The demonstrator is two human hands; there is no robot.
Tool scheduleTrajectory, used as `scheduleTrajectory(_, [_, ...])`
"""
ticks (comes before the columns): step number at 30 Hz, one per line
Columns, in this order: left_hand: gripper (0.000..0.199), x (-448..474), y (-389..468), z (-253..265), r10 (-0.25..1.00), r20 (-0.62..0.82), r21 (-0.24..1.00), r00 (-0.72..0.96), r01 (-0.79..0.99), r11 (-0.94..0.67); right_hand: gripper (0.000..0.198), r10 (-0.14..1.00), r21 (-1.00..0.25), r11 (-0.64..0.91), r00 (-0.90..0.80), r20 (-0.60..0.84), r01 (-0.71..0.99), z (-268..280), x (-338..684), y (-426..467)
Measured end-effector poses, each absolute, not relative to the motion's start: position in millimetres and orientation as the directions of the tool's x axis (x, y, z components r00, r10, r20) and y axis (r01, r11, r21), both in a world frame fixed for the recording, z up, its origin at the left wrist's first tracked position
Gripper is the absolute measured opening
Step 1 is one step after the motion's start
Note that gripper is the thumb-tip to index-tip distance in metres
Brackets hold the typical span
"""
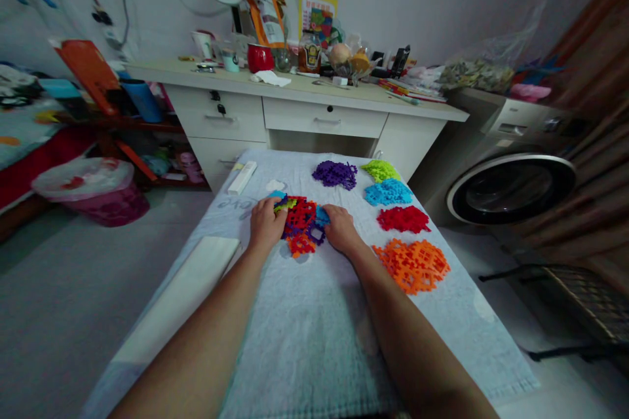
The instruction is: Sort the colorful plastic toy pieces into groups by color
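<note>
A flat cluster of joined interlocking plastic pieces (301, 216), mostly red with purple, blue, orange and yellow-green ones, lies on the cloth-covered table. My left hand (265, 221) grips its left edge, near blue and yellow-green pieces, with the fingers closed. At the opposite edge my right hand (340, 228) is closed on a blue part of the same cluster. My palms and curled fingers hide some of the outer pieces. To the right are sorted heaps of loose pieces: purple (335, 174), yellow-green (380, 170), light blue (388, 192), red (403, 218) and orange (413, 264).
On the table's left side lie a long white box (187, 294) and a small white bar (242, 177). Behind stands a white desk (324, 121) crowded with jars and cups. A washing machine (511, 190) is at right, a lined pink bin (93, 193) at left.
</note>
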State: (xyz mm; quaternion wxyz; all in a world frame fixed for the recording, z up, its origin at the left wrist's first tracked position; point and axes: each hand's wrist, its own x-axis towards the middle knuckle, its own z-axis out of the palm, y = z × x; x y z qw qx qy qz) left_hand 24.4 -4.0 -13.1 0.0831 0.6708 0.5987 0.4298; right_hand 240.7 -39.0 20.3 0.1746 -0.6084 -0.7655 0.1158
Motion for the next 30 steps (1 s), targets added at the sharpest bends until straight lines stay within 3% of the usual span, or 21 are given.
scheduleTrajectory(6, [0.027, 26, -4, -11, 0.879, 0.468, 0.609, -0.091, 0.754, -0.246, 0.027, 0.967, -0.473, 0.242, -0.169, 0.193, 0.847, 19, 253, -38])
scheduleTrajectory(12, [0.028, 26, -3, -13, 0.871, 0.483, 0.605, -0.088, 0.753, -0.259, 0.045, 0.975, -0.620, 0.063, 0.084, 0.205, 0.782, 16, 259, -39])
scheduleTrajectory(17, [0.028, 26, -2, -16, 0.865, 0.491, 0.609, -0.106, 0.752, -0.254, 0.047, 0.962, -0.474, 0.008, 0.124, 0.245, 0.880, 15, 262, -40])
scheduleTrajectory(21, [0.029, 26, -1, -16, 0.869, 0.482, 0.608, -0.111, 0.756, -0.240, 0.056, 0.983, -0.403, -0.012, 0.085, 0.165, 0.915, 15, 261, -41])
scheduleTrajectory(25, [0.030, 26, -1, -16, 0.869, 0.482, 0.602, -0.108, 0.762, -0.239, 0.052, 0.991, -0.386, -0.018, 0.068, 0.117, 0.922, 13, 262, -40])
scheduleTrajectory(30, [0.029, 27, 0, -15, 0.872, 0.475, 0.602, -0.116, 0.766, -0.226, 0.053, 0.983, -0.399, -0.024, 0.095, 0.160, 0.917, 13, 265, -38])
